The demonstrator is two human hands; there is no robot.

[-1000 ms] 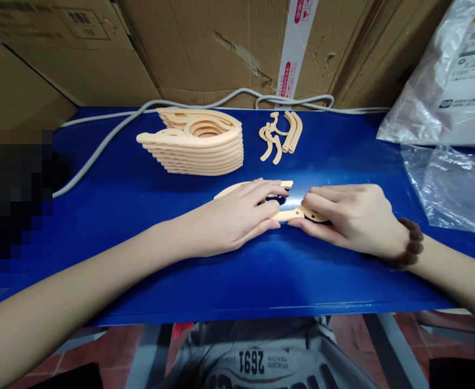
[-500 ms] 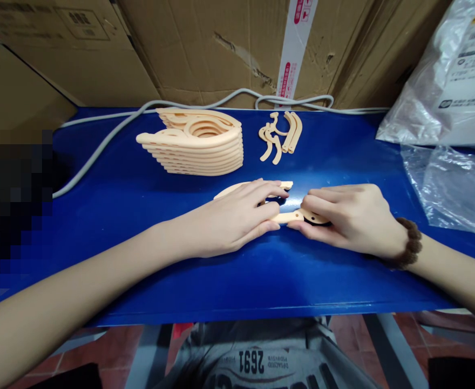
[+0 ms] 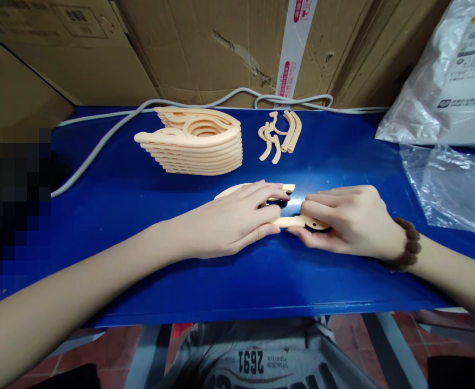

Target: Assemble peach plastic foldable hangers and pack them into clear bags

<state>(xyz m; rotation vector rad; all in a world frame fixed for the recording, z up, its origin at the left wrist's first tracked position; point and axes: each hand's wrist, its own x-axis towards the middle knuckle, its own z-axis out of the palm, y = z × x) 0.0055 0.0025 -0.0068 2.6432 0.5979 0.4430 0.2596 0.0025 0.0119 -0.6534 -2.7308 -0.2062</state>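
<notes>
My left hand (image 3: 237, 219) lies over a beige plastic frame (image 3: 231, 190), its thumb and fingers closed round it. One arm of the frame sticks out to the right between my hands. My right hand (image 3: 343, 219) grips a small beige piece with a hole (image 3: 315, 223), whose left end meets the tip of that arm. My right palm and fingers hide the rest of the small piece. Behind my left hand stands a stack of beige frames (image 3: 199, 146). Several loose curved beige pieces (image 3: 292, 132) lie right of the stack.
Cardboard boxes (image 3: 205, 48) line the back of the blue table (image 3: 221, 292). A pale cable (image 3: 100, 146) runs along the back and left. Clear plastic packaging (image 3: 432, 102) rests at the right. A person's printed shirt (image 3: 262, 351) shows below the front edge.
The small piece in my right hand now overlaps the tip of the frame's arm, covering the hole seen there before. The arm's tip has shifted slightly down and right.
</notes>
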